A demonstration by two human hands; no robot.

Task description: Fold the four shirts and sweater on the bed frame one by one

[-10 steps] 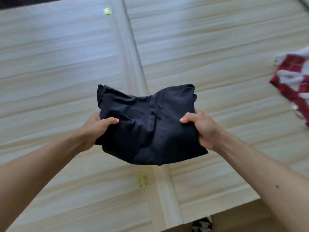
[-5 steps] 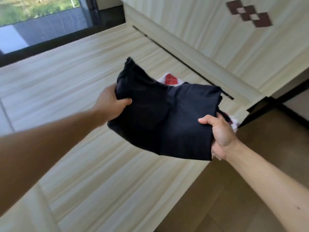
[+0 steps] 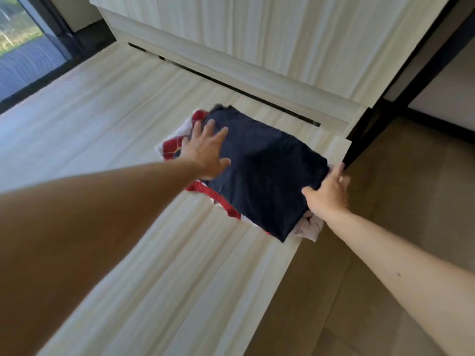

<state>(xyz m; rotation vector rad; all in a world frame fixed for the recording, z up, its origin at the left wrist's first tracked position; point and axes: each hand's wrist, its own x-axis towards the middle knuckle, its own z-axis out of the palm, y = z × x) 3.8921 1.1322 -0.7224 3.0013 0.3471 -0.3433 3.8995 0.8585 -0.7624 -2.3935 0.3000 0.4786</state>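
At the upper left of the frame a window (image 3: pixel 20 55) shows daylight beyond the pale wooden bed frame (image 3: pixel 102 140). A person's left hand (image 3: pixel 205 152), fingers spread and straight, lies flat at the centre of the frame, across the left edge of a folded dark shirt (image 3: pixel 264 173) and gripping nothing. Beneath it a red-and-white sweater (image 3: pixel 177 147) peeks out at the left and lower sides. The shirt tops this stack near the frame's right-hand corner, just below the headboard (image 3: pixel 282 34). At centre right the right hand (image 3: pixel 329 194) pinches the shirt's right edge, thumb on top and fingers along the side. A white garment (image 3: pixel 309 226) shows under the stack just below that hand. A black post (image 3: pixel 365 134) and brown floor (image 3: pixel 385 227) fill the right side.
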